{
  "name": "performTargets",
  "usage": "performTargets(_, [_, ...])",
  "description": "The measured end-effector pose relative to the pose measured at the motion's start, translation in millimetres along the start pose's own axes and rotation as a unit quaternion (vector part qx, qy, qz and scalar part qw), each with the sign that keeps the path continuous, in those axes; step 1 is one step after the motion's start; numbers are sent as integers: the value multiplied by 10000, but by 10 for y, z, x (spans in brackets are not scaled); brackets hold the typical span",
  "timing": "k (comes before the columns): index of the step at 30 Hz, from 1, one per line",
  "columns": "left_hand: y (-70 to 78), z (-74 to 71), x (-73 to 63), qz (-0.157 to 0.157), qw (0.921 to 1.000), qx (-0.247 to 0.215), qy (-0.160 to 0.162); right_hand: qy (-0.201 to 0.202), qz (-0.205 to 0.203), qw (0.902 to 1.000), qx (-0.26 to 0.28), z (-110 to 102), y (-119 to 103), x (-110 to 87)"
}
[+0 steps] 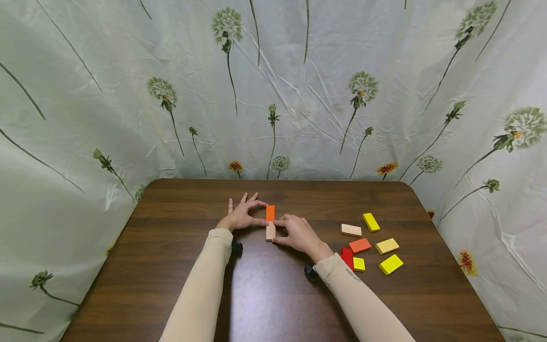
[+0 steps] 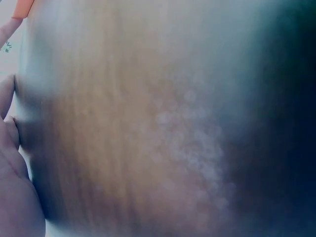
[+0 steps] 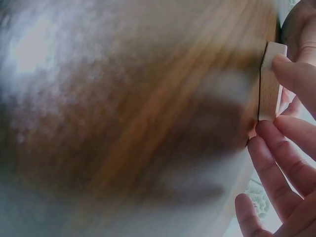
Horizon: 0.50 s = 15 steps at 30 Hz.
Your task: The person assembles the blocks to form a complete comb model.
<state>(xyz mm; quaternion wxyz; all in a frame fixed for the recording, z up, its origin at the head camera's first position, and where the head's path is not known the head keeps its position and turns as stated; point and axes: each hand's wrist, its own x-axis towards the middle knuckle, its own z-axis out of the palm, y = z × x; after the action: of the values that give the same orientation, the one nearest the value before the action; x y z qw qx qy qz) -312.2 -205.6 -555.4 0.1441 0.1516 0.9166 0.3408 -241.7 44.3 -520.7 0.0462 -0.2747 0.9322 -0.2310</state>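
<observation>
An orange block [image 1: 270, 212] and a pale wooden block [image 1: 271, 232] lie end to end in a line on the brown table. My left hand [image 1: 242, 216] pinches the orange block from the left, index finger at its far end and thumb near the joint; the other fingers spread away. From the right, my right hand [image 1: 300, 233] holds the pale block between thumb and fingertips. In the right wrist view, the thumb presses one end of this block [image 3: 270, 89] and fingers meet the other. The left wrist view catches only a corner of the orange block [image 2: 22, 8].
Right of my right forearm lie a pale ridged block [image 1: 351, 230], an orange-red block [image 1: 360, 245], a red block [image 1: 347, 258], a pale yellow block [image 1: 387, 245] and several bright yellow blocks [image 1: 391, 264]. A flowered curtain [image 1: 316, 114] hangs behind the wooden table [image 1: 141, 266].
</observation>
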Motion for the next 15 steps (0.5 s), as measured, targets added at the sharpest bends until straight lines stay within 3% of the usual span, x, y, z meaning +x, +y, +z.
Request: performTargets(15, [135,-77,-105,24,9998,44,-178,80,15,10000,7,16,27,22])
